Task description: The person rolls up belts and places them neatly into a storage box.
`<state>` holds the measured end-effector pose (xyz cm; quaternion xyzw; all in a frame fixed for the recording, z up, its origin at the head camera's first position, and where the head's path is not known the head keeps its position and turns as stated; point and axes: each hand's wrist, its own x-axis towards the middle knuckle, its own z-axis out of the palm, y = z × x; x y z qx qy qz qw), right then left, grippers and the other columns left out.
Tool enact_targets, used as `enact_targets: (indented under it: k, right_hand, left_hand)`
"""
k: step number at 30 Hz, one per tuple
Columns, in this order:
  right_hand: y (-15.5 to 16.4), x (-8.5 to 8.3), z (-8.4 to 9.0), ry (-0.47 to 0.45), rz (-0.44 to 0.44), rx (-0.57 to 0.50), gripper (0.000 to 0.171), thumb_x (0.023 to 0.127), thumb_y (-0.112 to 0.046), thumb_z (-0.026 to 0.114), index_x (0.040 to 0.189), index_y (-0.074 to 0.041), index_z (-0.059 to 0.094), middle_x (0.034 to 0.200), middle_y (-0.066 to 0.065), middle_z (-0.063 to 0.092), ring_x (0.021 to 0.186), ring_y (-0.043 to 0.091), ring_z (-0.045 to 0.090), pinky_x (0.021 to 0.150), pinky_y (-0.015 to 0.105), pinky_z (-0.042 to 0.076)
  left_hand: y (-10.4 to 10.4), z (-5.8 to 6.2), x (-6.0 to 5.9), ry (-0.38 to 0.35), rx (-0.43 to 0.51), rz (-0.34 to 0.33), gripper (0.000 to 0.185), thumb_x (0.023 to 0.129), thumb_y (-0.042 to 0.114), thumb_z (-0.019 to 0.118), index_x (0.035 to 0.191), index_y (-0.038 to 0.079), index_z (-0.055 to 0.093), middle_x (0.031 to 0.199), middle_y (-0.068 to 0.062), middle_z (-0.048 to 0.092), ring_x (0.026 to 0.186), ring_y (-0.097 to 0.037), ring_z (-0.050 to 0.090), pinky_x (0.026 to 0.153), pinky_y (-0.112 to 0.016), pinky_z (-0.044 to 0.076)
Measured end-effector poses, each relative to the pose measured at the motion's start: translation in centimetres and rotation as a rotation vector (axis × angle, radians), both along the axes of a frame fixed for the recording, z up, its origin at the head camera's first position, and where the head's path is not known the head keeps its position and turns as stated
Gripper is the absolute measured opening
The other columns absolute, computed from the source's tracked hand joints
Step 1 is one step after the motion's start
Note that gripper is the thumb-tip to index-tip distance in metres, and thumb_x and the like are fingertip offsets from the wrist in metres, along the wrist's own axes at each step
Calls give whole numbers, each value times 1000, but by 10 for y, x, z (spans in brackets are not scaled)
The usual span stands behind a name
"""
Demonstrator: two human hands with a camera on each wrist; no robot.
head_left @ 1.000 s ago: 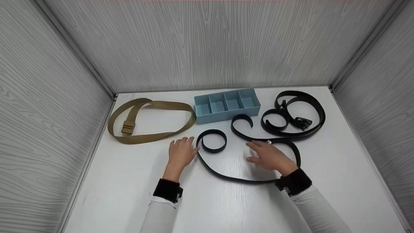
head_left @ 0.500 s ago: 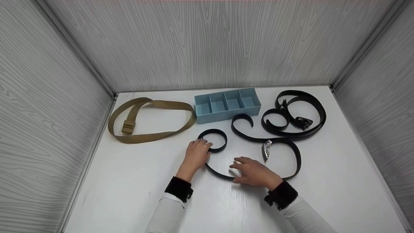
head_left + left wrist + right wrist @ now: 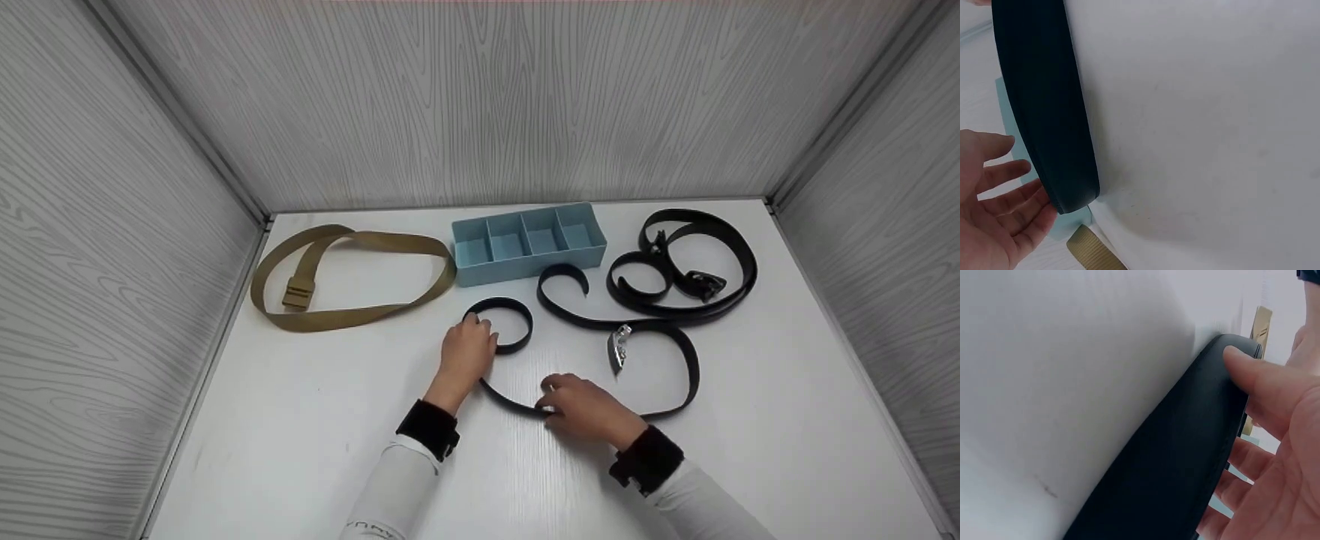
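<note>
Looking down from the head view, the left hand (image 3: 469,350) rests against the coiled end of a black belt (image 3: 585,325) on the white counter (image 3: 300,420), seemingly steadying the small loop so it keeps its curl; its fingers look relaxed against the strap rather than wrapped round it. The right hand (image 3: 585,409) sits on the belt's near curve, fingers curled over the strap. The belt's silver buckle (image 3: 619,346) lies inside the big loop, apart from both hands. Behind sit a blue divided box (image 3: 527,241), a tan webbing belt (image 3: 349,279) to the left and a second black belt (image 3: 686,266) coiled to the right, none touched

Left wrist view: the black strap stands on edge across the counter, the left hand's fingers (image 3: 1002,216) straight and spread, tips touching the strap's end, so open and only bracing it. A bit of the tan webbing and the blue box show below

Right wrist view: the thumb (image 3: 1266,379) presses on the strap's top edge while the other fingers (image 3: 1241,464) curl behind it, a pinch grip that holds the strap upright on its edge
</note>
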<state>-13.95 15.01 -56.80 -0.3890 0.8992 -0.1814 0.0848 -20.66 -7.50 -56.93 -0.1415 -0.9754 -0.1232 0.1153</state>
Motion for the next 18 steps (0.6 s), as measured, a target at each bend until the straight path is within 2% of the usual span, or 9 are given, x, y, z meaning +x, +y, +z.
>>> enact_targets:
  k: [2, 5, 7, 10, 13, 18]
  right_hand:
    - [-2, 0, -1, 27, -2, -14, 14, 81, -14, 78, 95, -11, 76, 106, 8, 62, 97, 26, 59, 81, 40, 49]
    - [-3, 1, -1, 61, -4, -35, 11, 79, -5, 76, 87, -13, 75, 92, 2, 61, 84, 21, 58, 71, 36, 48]
    - [-2, 1, -2, 77, -11, -42, 14, 78, -2, 74, 82, -14, 74, 83, 0, 60, 75, 19, 57, 64, 34, 47]
    - [5, 1, -1, 103, -39, -39, 17, 75, 2, 74, 78, -15, 73, 73, -2, 58, 65, 16, 56, 56, 33, 44]
    - [16, 0, -1, 130, -77, -28, 21, 74, 5, 72, 76, -16, 74, 69, -2, 58, 61, 16, 55, 53, 33, 43]
    - [37, -2, 0, 120, -126, -9, 25, 73, 7, 70, 81, -15, 76, 71, 0, 59, 65, 19, 58, 53, 34, 44]
  left_hand:
    - [0, 0, -2, -25, -27, -39, 24, 90, 27, 71, 92, 4, 73, 91, -14, 63, 82, -35, 65, 72, -45, 52]
    - [-2, -1, -5, -67, -107, -143, 21, 89, 30, 72, 91, 9, 76, 95, -11, 67, 92, -34, 62, 77, -46, 49]
    - [-6, -1, -6, -87, -158, -201, 17, 88, 28, 72, 89, 12, 77, 94, -7, 69, 97, -32, 61, 81, -45, 47]
    - [-14, -1, -8, -91, -195, -254, 8, 86, 21, 74, 86, 15, 78, 91, -4, 70, 101, -30, 61, 95, -47, 43]
    - [-23, -1, -8, -82, -219, -292, 5, 84, 18, 74, 84, 16, 79, 89, -2, 71, 104, -28, 62, 105, -49, 36]
    - [-37, 1, -8, -40, -258, -350, 9, 83, 14, 72, 84, 18, 79, 91, -1, 72, 107, -26, 61, 106, -52, 35]
